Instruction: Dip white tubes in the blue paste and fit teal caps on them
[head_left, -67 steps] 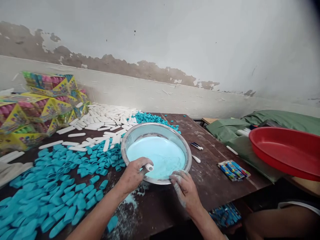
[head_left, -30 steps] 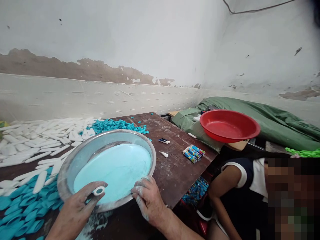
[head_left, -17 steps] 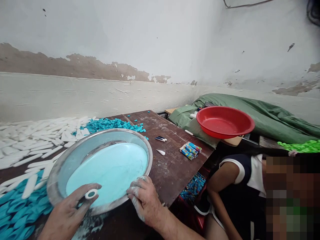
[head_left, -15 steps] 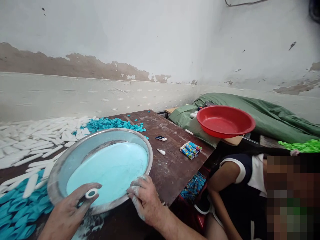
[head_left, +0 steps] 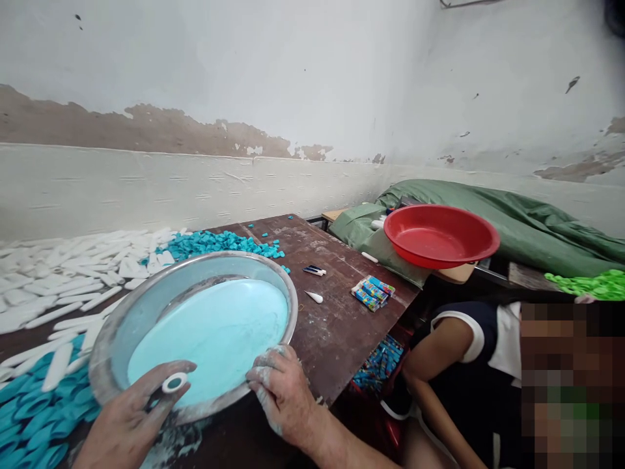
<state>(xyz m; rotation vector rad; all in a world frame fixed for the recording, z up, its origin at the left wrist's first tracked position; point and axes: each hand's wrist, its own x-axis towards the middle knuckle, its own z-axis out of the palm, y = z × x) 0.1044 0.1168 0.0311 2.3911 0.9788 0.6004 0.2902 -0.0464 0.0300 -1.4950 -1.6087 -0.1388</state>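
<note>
White tube (head_left: 174, 383), its ring-shaped end facing the wearer, sits between the left hand's (head_left: 127, 410) thumb and fingers, closed in a pinch above the near rim of the metal basin (head_left: 108, 366), by the worktop's (head_left: 332, 335) near edge. Half curled, the right hand (head_left: 282, 387) rests at that rim; whether it holds anything cannot be told. A light, sure pinch leaving the opening uncovered, with the rim steadied, seems best.

Workshop, basin (head_left: 234, 266) beside piled parts (head_left: 39, 407)
</note>
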